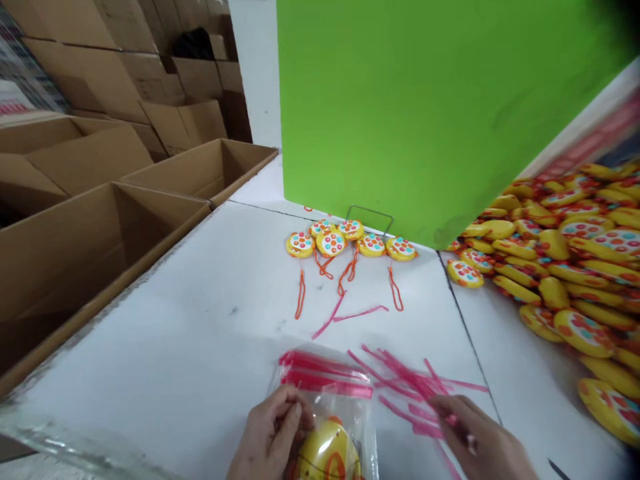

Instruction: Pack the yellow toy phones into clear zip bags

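**Bagging station: toy held in pouch, tie being picked up**

The left hand [270,437] holds a clear plastic pouch with a red zip strip [327,407] at the near edge of the white tabletop [200,320]. Its grip is clamped on the pouch, with the fingers pressing on the film over the round yellow plastic toy [327,457] that sits inside, below the strip. The right hand [480,440] rests on a loose scatter of thin pink plastic ties [405,380] just beside the pouch. Its fingertips are drawn together on one tie, though blur makes it unclear whether the tie is actually pinched.

Recommended handling, as a judgement:

1. Keep the left grip low on the pouch, so the mouth stays free and the toy cannot slide out.
2. Separate a single tie from the scatter, since the strands overlap and two may lift together.
3. Keep the pouch flat on the tabletop for support.

Further back, six matching yellow toys with orange cords [350,243] lie in a cluster at the foot of a green upright panel [425,100]. A large heap of yellow toys [565,267] fills the right side, and open cardboard boxes [100,220] line the left.
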`<state>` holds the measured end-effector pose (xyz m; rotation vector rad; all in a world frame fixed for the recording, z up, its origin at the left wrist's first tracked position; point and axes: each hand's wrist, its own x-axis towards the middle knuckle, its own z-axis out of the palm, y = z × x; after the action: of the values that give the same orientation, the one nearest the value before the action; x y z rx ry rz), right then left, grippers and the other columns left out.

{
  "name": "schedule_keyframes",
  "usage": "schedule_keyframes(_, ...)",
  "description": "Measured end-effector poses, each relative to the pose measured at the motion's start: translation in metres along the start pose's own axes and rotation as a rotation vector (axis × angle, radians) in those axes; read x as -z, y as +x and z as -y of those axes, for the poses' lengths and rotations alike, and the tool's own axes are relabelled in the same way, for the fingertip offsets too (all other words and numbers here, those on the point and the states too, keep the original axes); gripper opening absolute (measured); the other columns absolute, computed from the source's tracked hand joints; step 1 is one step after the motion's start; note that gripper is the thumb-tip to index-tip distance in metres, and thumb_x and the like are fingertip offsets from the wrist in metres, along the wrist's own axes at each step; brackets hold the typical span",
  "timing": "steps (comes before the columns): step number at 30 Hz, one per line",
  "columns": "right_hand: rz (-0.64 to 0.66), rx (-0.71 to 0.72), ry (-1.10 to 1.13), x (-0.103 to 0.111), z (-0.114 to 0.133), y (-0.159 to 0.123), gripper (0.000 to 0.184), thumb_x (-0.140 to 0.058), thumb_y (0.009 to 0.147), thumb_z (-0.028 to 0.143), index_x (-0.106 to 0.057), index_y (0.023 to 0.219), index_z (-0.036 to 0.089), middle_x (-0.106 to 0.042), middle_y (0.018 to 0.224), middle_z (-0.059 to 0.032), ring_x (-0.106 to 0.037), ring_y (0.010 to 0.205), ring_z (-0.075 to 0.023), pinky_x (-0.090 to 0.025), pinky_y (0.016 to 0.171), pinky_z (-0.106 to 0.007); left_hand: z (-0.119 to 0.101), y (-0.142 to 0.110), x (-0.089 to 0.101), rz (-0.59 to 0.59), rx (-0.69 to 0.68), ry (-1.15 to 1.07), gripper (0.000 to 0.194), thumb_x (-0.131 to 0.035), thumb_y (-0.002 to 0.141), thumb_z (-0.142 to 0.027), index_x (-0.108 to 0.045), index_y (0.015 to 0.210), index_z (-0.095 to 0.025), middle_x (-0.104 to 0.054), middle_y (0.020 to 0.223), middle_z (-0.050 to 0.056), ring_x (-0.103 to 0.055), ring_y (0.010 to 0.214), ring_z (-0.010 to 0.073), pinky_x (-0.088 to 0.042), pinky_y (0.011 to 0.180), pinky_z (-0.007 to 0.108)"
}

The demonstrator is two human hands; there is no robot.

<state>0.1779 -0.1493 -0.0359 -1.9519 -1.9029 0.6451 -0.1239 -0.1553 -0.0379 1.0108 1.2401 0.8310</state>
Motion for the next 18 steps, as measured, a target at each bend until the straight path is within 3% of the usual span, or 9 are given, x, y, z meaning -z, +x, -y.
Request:
schedule_keyframes(3,0.245,0.025,0.287,-0.023,0.053,0.013,0.018,-0.055,0.077,0.037,-0.064,0.085,0.023,-0.068,0.072,-0.0016,-0.061,0.06,-0.0173,-0.048,0.055,-0.027,-0.002,-0.001,0.0,0.008,0.008,-0.031,0.022,-0.047,0.087,-0.037,-0.053,0.076,-0.019,-0.062,0.072,0.001,-0.06,0.071,0.0159,-0.047,0.067,0.025)
schedule_keyframes(6,0.411,-0.05,0.563,-0.043,0.076,0.022,0.011,-0.063,0.071,0.029,-0.061,0.073,0.018,-0.061,0.064,0.0008,-0.056,0.059,-0.0152,-0.043,0.055,-0.025,-0.001,-0.004,0.0,0.029,0.028,-0.092,0.022,-0.049,0.085,-0.041,-0.049,0.077,-0.02,-0.064,0.074,0.001,-0.06,0.069,0.0156,-0.048,0.065,0.025)
schedule_keyframes(12,0.41,-0.056,0.732,-0.05,0.061,0.022,0.012,-0.056,0.071,0.023,-0.051,0.062,0.018,-0.045,0.057,0.0062,-0.041,0.054,-0.0096,-0.032,0.052,-0.021,0.004,-0.006,0.01,0.021,0.125,-0.09,0.024,-0.046,0.083,-0.048,-0.042,0.083,-0.024,-0.064,0.071,-0.001,-0.062,0.068,0.0174,-0.048,0.062,0.026)
schedule_keyframes(15,0.41,-0.043,0.735,-0.051,0.056,0.018,0.01,-0.053,0.072,0.023,-0.054,0.064,0.018,-0.046,0.057,0.0054,-0.041,0.054,-0.01,-0.031,0.051,-0.021,0.003,-0.005,0.012,-0.018,0.181,-0.101,0.018,-0.049,0.08,-0.037,-0.043,0.072,-0.022,-0.056,0.064,-0.004,-0.057,0.062,0.0147,-0.043,0.056,0.022)
schedule_keyframes(18,0.398,-0.035,0.717,-0.052,0.06,0.014,0.013,-0.048,0.073,0.02,-0.057,0.064,0.018,-0.05,0.058,0.0039,-0.045,0.055,-0.0117,-0.034,0.054,-0.022,0.003,-0.003,0.008,-0.065,0.135,-0.058,0.017,-0.045,0.079,-0.027,-0.043,0.063,-0.02,-0.046,0.059,-0.006,-0.048,0.058,0.0117,-0.038,0.054,0.02)
